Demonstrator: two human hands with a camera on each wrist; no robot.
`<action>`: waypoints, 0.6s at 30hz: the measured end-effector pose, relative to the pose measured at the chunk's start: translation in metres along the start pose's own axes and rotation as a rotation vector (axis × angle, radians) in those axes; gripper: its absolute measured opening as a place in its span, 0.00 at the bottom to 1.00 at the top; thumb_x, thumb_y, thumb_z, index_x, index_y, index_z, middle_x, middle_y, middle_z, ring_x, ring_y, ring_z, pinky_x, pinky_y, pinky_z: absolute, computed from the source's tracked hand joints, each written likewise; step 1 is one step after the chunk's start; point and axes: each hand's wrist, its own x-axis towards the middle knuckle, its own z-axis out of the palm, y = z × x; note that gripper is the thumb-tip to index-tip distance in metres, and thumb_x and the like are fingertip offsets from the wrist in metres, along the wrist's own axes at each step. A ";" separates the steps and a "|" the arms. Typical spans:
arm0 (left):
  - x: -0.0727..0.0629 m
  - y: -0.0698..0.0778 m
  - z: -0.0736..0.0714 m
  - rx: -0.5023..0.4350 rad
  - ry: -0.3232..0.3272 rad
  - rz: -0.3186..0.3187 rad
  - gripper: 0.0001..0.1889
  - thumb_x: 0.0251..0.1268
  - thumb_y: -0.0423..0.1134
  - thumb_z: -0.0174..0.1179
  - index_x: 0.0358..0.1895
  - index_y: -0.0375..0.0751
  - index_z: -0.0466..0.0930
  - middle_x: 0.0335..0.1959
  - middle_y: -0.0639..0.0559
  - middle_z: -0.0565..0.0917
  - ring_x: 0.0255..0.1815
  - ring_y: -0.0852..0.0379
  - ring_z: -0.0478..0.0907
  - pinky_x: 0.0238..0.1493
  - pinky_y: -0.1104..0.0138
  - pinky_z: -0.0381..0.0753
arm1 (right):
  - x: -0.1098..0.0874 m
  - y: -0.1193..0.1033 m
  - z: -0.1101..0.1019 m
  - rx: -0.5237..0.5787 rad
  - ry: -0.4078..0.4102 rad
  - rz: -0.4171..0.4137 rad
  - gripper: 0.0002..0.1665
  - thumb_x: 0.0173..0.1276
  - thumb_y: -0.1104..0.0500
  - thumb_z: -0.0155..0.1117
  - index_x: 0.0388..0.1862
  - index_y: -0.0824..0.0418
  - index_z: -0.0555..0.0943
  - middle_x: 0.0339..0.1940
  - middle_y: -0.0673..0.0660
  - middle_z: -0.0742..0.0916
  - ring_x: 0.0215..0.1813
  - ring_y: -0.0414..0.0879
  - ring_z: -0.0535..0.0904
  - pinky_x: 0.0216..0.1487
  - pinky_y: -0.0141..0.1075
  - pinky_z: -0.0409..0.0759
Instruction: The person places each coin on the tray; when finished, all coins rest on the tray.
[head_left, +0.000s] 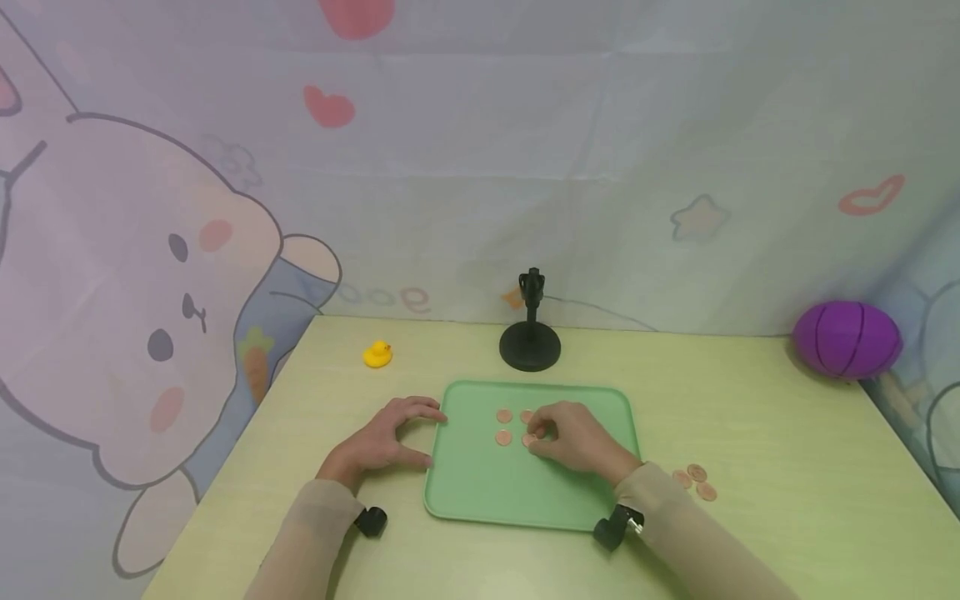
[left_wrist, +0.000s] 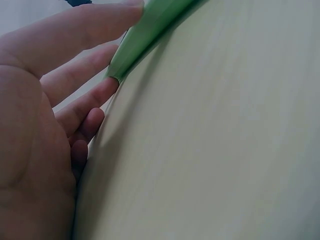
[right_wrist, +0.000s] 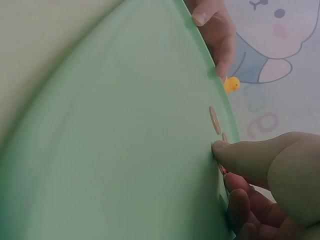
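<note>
A light green tray [head_left: 480, 492] lies on the table with copper coins [head_left: 503, 437] set in two rows near its middle. My right hand [head_left: 573, 437] is over the tray, its thumb and fingertips pinching a coin [head_left: 529, 440] at the right end of the nearer row. Behind it, another coin [head_left: 527, 416] is partly covered by the fingers. My left hand [head_left: 382, 437] rests at the tray's left edge, thumb and fingers spread apart and touching the rim. In the left wrist view, the fingertips [left_wrist: 114, 85] meet the green rim.
Three more coins [head_left: 697, 472] lie on the table right of the tray, beside the right sleeve. Behind the tray stands a black stand [head_left: 530, 346] with a round base. A yellow rubber duck [head_left: 377, 354] sits back left, and a purple ball [head_left: 847, 340] at the back right corner.
</note>
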 end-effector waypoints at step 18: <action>0.001 0.000 0.000 0.012 -0.001 -0.006 0.32 0.52 0.45 0.81 0.63 0.55 0.84 0.74 0.51 0.73 0.75 0.44 0.60 0.76 0.38 0.54 | 0.004 0.001 0.001 0.012 -0.001 0.037 0.06 0.66 0.55 0.78 0.39 0.54 0.89 0.33 0.42 0.87 0.40 0.38 0.81 0.48 0.39 0.80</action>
